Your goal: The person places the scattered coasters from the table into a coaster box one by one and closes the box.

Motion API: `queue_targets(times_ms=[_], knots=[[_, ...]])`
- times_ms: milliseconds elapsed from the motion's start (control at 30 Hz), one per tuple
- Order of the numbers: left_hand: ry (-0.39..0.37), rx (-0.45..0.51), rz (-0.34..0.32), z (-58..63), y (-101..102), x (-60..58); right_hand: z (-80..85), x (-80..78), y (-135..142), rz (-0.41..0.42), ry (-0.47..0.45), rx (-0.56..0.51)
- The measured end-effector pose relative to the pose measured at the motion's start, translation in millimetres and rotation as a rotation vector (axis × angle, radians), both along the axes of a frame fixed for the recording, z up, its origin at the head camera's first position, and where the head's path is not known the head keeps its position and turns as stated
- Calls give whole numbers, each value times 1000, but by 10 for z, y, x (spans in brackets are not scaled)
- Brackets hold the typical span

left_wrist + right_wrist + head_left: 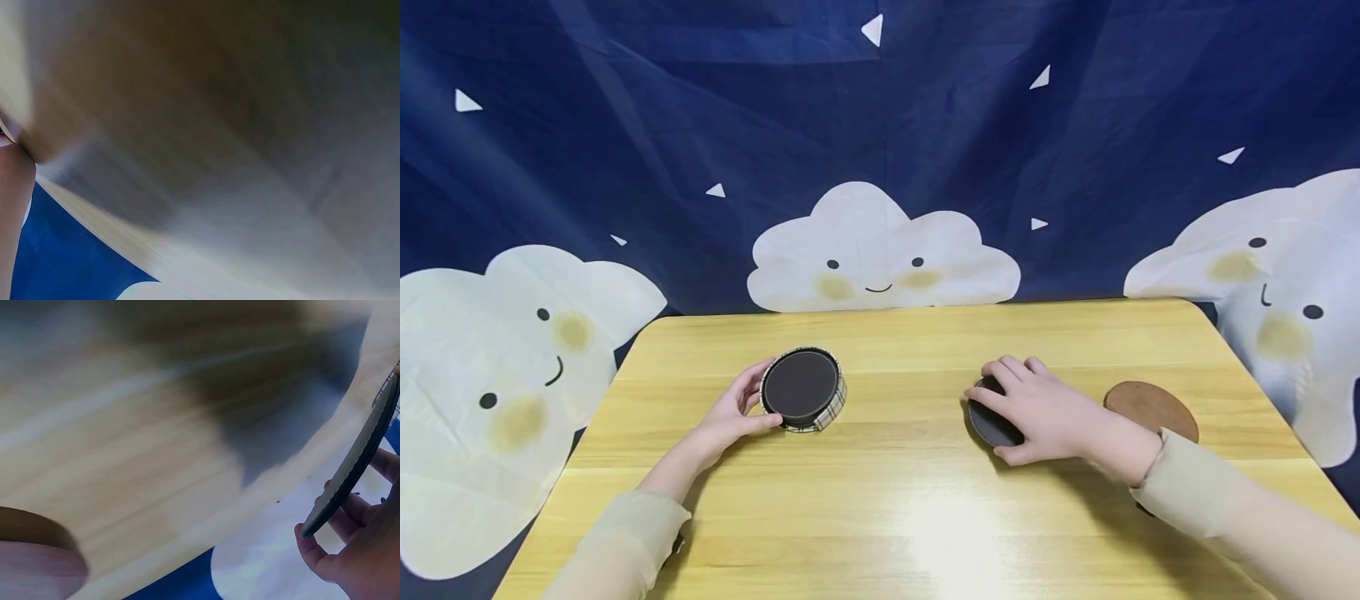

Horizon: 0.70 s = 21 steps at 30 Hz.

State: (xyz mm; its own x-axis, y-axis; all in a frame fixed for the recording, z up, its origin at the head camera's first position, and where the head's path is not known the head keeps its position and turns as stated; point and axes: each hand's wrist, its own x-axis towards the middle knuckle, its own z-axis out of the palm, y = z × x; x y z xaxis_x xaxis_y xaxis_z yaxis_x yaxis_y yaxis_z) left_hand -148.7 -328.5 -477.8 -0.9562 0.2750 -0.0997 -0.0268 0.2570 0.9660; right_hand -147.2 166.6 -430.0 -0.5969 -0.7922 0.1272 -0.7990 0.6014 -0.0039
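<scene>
- Plaid round holder (805, 398), holding a dark disc flush in its top, stands on the wooden table (880, 517) left of centre.
- Left hand (737, 412) curls round the holder's left side: fingers at the far rim, thumb against the near wall. The holder sits upright and flat on the table.
- Dark round coaster (988, 421) lies right of centre, mostly covered by the right hand (1045, 412).
- Right hand grips the coaster: fingers are spread over its far edge, thumb at its near edge. In the right wrist view the coaster (356, 459) is seen edge-on, tilted, with fingertips (312, 550) wrapped round its rim.
- Brown round coaster (1150, 407) lies flat just right of the right hand and apart from it; its edge shows at the lower left of the right wrist view (37, 562).
- Holder and dark coaster are well apart, with bare tabletop between them.
- Left wrist view is blurred; only tabletop and blue cloth can be made out.
- Blue backdrop (880, 125) printed with white clouds hangs behind the table.
</scene>
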Motion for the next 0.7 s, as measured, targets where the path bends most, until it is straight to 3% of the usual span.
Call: queue_targets(times_ms=[700], knots=[[-1,-8,1,25,6,13,119,-427,-715,82,32,11]])
